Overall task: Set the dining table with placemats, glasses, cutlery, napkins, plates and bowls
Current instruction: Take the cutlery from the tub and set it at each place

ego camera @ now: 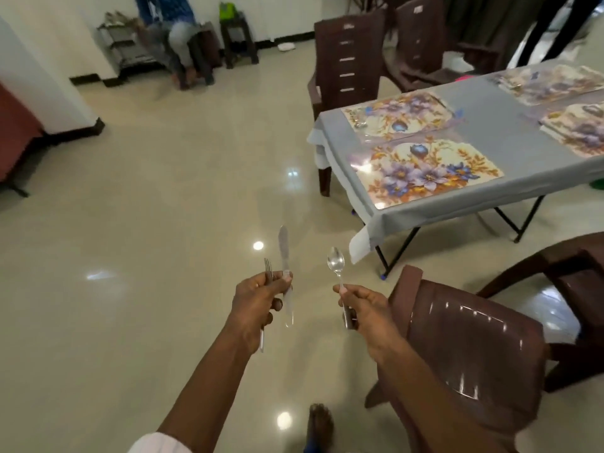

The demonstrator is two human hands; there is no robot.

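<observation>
A person stands on a shiny tiled floor, both arms stretched forward, hands a little apart. The left hand (258, 299) grips a fork (268, 273) and a knife (285, 256) together, both pointing upward. The right hand (362, 308) pinches a spoon (336, 263) by its handle, bowl up. Ahead to the right stands the dining table (496, 132) under a grey cloth, with flowered placemats (425, 171) laid on it. Brown plastic chairs (470, 348) stand beside it.
</observation>
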